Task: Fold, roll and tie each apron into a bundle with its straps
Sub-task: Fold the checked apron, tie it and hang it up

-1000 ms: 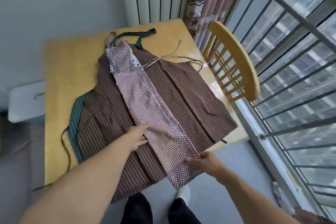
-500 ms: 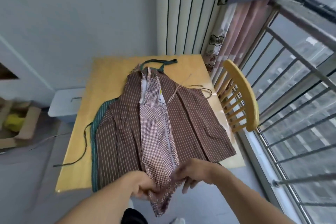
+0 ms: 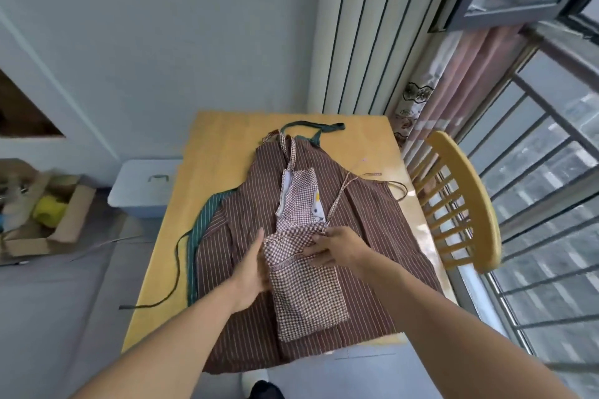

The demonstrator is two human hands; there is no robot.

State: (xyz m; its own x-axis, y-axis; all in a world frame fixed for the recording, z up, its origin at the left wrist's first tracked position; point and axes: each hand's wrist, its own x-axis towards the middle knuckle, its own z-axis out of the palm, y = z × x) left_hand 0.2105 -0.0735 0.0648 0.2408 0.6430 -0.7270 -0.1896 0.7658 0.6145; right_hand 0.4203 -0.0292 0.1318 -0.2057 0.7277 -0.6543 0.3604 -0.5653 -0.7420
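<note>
A narrow, red-and-white checked apron (image 3: pixel 308 301) lies lengthwise on the wooden table (image 3: pixel 223 146), with its lower end folded up over its middle. My left hand (image 3: pixel 251 269) lies flat along the fold's left edge, its fingertips hidden by the cloth. My right hand (image 3: pixel 334 249) presses spread fingers on the folded hem. One thin checked strap (image 3: pixel 340 194) runs up from beside my right hand. Under it lies a spread brown striped apron (image 3: pixel 372 236), and a green striped apron (image 3: pixel 202 223) peeks out at the left.
A yellow wooden chair (image 3: pixel 466 201) stands against the table's right side, by the window railing. A pale plastic box (image 3: pixel 146 185) and an open cardboard box (image 3: pixel 64 227) sit on the floor at the left. A dark green strap (image 3: pixel 176 269) trails over the table's left edge.
The checked apron's bottom end, which hung over the near table edge, has been lifted and folded up onto its middle. Both hands moved away from me with it.
</note>
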